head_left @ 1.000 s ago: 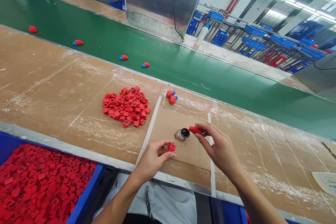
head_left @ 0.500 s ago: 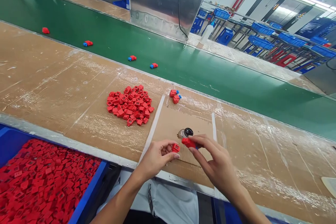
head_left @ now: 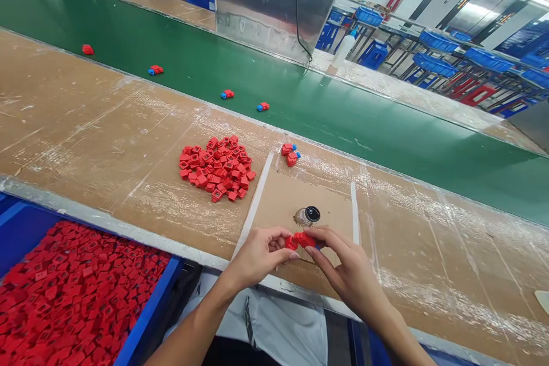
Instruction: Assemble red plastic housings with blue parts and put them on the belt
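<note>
My left hand pinches a small red plastic block between thumb and fingers. In my right hand is a red-and-blue plastic piece, its blue part mostly behind my fingers. The two parts meet end to end, just above the front of a cardboard sheet. Whether they are joined I cannot tell. Behind my hands stands a small round jar with a black top. Two red-and-blue pieces lie beyond the sheet.
A heap of red blocks lies left on the table. Below it, a blue bin holds many more. Along the far side runs a green conveyor belt carrying several small pieces. A metal panel rises behind it.
My hands have come together, bringing the red block against the red-and-blue piece; a gap was between them before. Pieces on the belt have shifted slightly right in view.
</note>
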Demonstrator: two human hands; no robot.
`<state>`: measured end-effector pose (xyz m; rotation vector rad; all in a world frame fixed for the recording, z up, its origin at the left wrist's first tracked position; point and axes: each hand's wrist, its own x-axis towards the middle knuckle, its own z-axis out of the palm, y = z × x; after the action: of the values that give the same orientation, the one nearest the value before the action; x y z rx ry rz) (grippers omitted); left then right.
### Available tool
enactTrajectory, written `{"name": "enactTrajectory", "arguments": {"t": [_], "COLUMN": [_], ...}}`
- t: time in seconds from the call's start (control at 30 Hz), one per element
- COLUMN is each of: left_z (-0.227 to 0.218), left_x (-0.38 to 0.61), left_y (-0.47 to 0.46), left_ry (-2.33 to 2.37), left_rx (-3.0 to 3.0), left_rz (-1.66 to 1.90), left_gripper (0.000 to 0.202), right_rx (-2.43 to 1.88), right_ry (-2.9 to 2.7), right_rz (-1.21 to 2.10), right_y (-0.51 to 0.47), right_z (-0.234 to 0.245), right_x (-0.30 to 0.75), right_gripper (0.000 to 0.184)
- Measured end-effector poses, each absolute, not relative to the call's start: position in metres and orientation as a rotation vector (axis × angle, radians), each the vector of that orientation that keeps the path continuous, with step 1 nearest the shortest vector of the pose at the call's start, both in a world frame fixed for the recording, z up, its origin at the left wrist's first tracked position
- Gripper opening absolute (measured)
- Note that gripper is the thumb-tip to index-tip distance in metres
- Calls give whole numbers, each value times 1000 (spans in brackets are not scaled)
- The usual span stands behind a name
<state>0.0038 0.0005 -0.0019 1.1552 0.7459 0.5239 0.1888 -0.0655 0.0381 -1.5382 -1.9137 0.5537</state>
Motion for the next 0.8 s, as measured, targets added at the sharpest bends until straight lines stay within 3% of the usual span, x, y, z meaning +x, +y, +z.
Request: {"name": "enactTrajectory", "arguments": {"t": [0.23,0.8], "left_z": [-2,-3], "left_x": [3,-5], "left_y": [2,2], "left_ry": [743,687], "left_rx": [1171,1408], "left_rz": [491,373], "left_gripper": [31,15], "right_rx": [-1514,-1537], "right_ry": [-1946,-1911], "right_rz": [560,555], "right_y": [-67,-77], "right_z": [37,19], "right_x": [188,168], "right_gripper": [17,21]}}
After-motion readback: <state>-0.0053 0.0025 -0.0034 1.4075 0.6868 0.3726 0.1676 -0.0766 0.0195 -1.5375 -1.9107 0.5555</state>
